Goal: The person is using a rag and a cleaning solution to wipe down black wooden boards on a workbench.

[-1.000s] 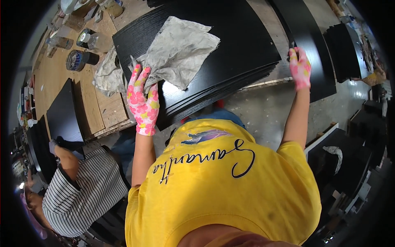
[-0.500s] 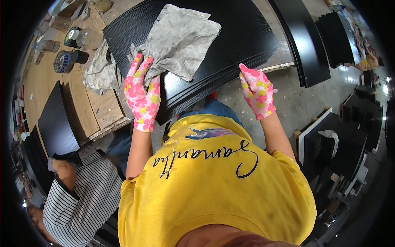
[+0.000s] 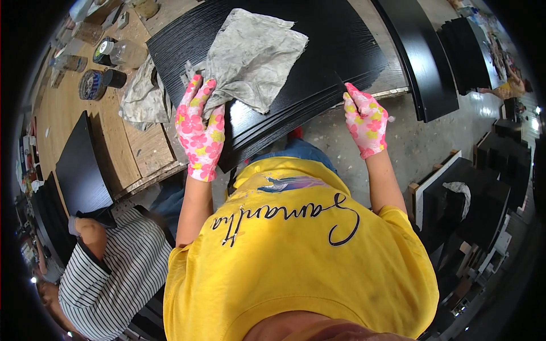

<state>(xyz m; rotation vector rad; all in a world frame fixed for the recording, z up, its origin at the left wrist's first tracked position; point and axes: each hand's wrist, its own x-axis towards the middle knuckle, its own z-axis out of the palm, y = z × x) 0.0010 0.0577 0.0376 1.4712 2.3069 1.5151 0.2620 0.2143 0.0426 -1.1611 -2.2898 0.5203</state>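
My left hand (image 3: 199,131), in a pink-and-yellow floral glove, lies at the left front of a stack of black wood-grained panels (image 3: 330,40). A smudged grey rag (image 3: 256,57) is gathered between its thumb and fingers, and the rest spreads over the top panel. My right hand (image 3: 365,122), gloved alike, is closed in a pinch at the panels' front edge. From its fingertips a thin dark stick-like tool (image 3: 339,78) points at the top panel; its kind is too small to tell. A small pale end shows on the hand's other side.
Left on the wooden table (image 3: 122,145) are another crumpled rag (image 3: 142,96), a clear jar (image 3: 128,54), an open tin (image 3: 92,85) and a black panel (image 3: 82,165). A person in a striped shirt (image 3: 122,267) works at lower left. Long black boards (image 3: 421,57) stand at right.
My right hand and its thin tool have moved a little to the right along the panel edge. My left hand stays on the rag; the whole view has shifted slightly.
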